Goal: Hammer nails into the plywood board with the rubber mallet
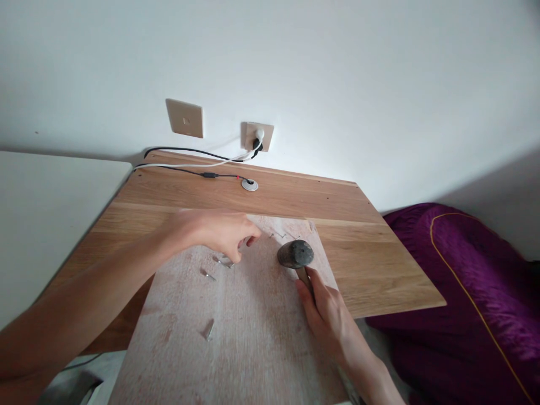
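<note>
A pale plywood board (248, 332) lies on a wooden desk (367, 253). My right hand (327, 315) is closed round the wooden handle of a hammer (296, 255), whose dark round head rests on the board near its far edge. My left hand (223, 233) reaches across the board with its fingers curled in a pinch just left of the hammer head; what they hold is too small to make out. Loose nails lie on the board: one (207, 274) below the left hand, another (208, 329) nearer me, and tiny ones (283, 235) by the far edge.
A white wall stands behind the desk with a blank plate (184, 117) and a socket (257, 136) holding a plug. Black and white cables (189, 163) run along the desk's back edge to a grommet (250, 184). A purple cushion (464, 292) lies right; a white surface (46, 208) lies left.
</note>
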`<state>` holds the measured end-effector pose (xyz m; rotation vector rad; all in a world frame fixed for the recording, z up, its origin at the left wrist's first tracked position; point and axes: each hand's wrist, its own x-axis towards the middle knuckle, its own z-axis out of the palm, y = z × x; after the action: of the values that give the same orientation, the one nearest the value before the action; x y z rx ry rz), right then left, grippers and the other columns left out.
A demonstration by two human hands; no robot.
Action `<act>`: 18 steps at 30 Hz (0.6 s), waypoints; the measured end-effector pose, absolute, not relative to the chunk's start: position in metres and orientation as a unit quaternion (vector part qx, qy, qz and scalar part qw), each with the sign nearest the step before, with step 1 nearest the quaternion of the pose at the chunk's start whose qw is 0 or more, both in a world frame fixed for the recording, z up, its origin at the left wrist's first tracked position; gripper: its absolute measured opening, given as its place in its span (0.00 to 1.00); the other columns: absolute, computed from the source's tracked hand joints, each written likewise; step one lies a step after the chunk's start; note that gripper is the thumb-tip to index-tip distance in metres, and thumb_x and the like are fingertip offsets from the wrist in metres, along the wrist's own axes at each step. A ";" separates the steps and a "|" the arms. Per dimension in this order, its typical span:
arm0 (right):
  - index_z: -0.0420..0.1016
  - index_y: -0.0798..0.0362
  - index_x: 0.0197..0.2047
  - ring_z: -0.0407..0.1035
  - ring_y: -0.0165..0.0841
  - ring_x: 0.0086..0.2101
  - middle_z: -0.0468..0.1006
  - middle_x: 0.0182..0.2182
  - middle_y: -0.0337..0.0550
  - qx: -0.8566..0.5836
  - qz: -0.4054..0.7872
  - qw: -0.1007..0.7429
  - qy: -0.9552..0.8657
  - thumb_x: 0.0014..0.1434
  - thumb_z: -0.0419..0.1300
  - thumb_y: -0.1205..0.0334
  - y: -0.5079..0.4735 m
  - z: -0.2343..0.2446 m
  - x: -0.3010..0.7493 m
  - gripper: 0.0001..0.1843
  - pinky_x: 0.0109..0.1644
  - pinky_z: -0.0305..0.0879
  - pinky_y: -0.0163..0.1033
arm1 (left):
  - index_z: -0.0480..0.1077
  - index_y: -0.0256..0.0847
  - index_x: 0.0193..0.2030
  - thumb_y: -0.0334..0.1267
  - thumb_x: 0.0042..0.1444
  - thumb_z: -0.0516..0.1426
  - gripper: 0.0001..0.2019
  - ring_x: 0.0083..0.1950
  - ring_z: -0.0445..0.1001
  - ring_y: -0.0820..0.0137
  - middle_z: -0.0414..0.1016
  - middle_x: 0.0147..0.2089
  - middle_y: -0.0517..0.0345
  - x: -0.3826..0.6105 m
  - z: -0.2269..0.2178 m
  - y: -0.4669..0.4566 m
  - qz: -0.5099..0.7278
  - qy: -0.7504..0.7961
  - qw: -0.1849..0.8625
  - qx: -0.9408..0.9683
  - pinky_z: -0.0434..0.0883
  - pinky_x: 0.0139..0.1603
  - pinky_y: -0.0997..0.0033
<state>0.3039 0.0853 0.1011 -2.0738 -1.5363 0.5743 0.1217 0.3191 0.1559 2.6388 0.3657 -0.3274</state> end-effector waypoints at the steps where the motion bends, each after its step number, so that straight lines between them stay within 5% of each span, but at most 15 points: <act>1: 0.69 0.50 0.54 0.79 0.43 0.35 0.82 0.34 0.45 -0.761 0.208 0.246 -0.563 0.76 0.44 0.47 0.085 0.101 0.304 0.20 0.38 0.68 0.43 | 0.76 0.43 0.37 0.25 0.44 0.63 0.13 0.28 0.68 0.71 0.76 0.30 0.65 0.121 0.155 0.320 -0.117 0.131 0.225 0.958 0.57 0.30 0.70; 18: 0.70 0.51 0.54 0.78 0.41 0.33 0.82 0.33 0.44 -0.760 0.202 0.246 -0.566 0.75 0.45 0.48 0.085 0.100 0.305 0.19 0.38 0.67 0.41 | 0.76 0.43 0.35 0.21 0.43 0.59 0.14 0.26 0.68 0.73 0.75 0.27 0.65 0.121 0.144 0.328 -0.061 0.130 0.231 0.962 0.55 0.27 0.71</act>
<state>0.3055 0.0855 0.1001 -2.0749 -1.5446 0.5508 0.1213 0.3284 0.1436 2.6460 0.3572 -0.1676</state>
